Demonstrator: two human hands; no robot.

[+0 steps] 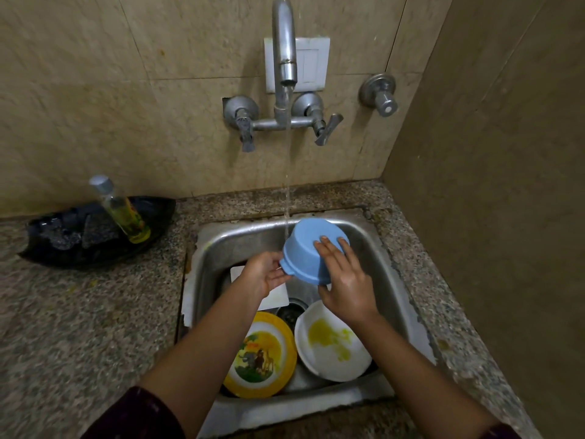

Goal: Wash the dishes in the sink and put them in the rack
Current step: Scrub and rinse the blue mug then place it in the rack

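Note:
A blue plastic bowl (304, 251) is held upside down and tilted over the steel sink (376, 248), under the running stream from the tap (286, 58). My left hand (264, 275) grips its rim handle at the lower left. My right hand (343, 277) lies with straight fingers flat on the bowl's underside. In the sink below lie a yellow plate with an animal picture (261, 356), a white plate with yellow smears (330, 343), and a white square plate (278, 294) partly hidden by my left hand.
A black tray (95, 236) on the granite counter at the left holds a bottle of yellow liquid (123, 213) and dark scrub pads. Tiled walls close the back and the right side. No rack is in view.

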